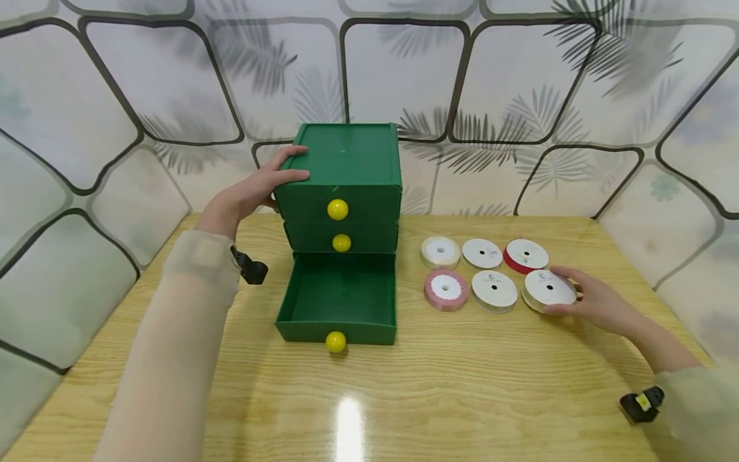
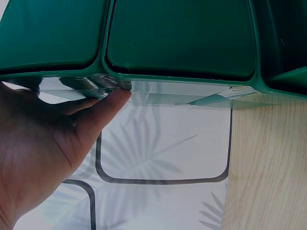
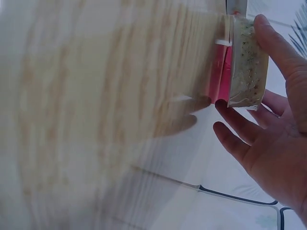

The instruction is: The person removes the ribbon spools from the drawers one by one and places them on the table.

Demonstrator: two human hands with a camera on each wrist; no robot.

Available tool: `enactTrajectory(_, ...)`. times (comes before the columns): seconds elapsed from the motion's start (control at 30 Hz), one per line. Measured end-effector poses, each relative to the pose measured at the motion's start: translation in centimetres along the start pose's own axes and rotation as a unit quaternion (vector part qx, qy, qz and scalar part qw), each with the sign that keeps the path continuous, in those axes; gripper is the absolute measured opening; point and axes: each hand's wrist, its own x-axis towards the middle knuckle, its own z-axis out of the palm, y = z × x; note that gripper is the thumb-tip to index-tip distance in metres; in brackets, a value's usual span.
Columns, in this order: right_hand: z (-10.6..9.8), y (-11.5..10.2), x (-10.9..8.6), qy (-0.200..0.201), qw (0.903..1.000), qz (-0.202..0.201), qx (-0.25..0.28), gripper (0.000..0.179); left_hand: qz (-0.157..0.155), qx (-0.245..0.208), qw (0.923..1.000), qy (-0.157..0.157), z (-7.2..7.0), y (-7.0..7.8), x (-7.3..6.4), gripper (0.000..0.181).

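My left hand (image 1: 245,192) rests on the upper left side of a green drawer box (image 1: 346,154) with yellow knobs. Two fingers lie straight over its top edge, and in the left wrist view a fingertip presses the side wall. The bottom drawer (image 1: 337,330) is pulled out, with nothing inside; the two above are closed. At the right end of the front row my right hand (image 1: 603,301) grips a cream ribbon spool (image 1: 550,289) with a white label, thumb at the near side, fingers at the far side. Its patterned edge (image 3: 249,67) shows in the right wrist view.
Left of the held spool lie a white ribbon spool (image 1: 494,290) and a pink one (image 1: 446,289). Behind are a red-edged spool (image 1: 525,254), a white spool (image 1: 482,254) and a cream spool (image 1: 440,251). Patterned panels (image 1: 404,70) stand around the wooden table (image 1: 462,385).
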Motion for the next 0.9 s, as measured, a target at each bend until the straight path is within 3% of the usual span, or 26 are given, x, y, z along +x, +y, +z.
enactTrajectory(0.33, 0.5, 0.6, 0.8, -0.011, 0.9999, -0.013, 0.003, 0.087, -0.002, 0.003, 1.0, 0.001, 0.0, 0.0, 0.0, 0.072)
enactTrajectory(0.67, 0.0, -0.5, 0.8, -0.011, 0.9999, 0.009, 0.007, 0.09, -0.005, 0.003, 1.0, 0.002, -0.1, 0.0, 0.0, 0.072)
enactTrajectory(0.9, -0.7, -2.8, -0.1, 0.044, 0.9974, -0.053, 0.021, 0.076, -0.007, 0.005, 1.0, 0.0, -0.1, 0.0, 0.1, 0.072)
